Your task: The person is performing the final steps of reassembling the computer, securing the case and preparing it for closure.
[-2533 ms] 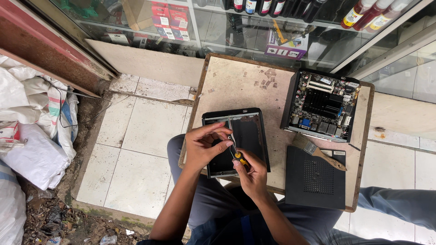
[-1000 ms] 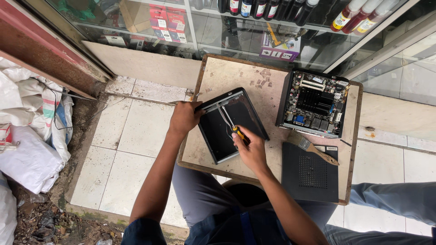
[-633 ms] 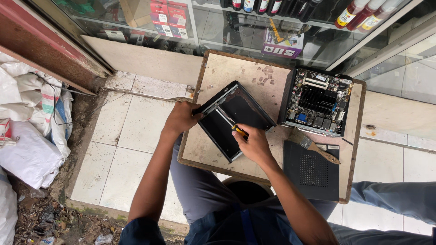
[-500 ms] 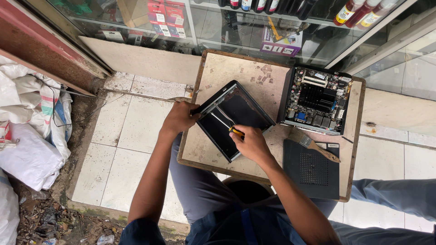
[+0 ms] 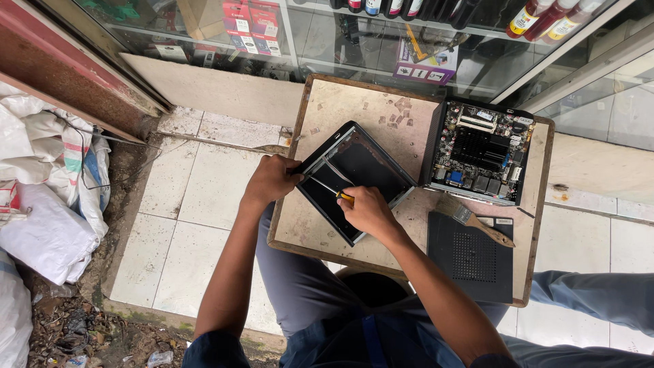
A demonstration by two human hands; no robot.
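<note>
While your left hand [image 5: 271,178] clamps the near-left corner of the shallow black metal case tray [image 5: 354,178] so it stays put on the worn wooden bench [image 5: 354,109], your right hand [image 5: 368,210] grips the yellow-handled screwdriver [image 5: 338,195], tip inside the tray.

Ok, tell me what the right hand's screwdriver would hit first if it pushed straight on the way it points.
The right hand aims the screwdriver up-left across the open black case. Going straight on, it would probably meet the left hand gripping the case's corner, though depth is hard to judge.
</note>
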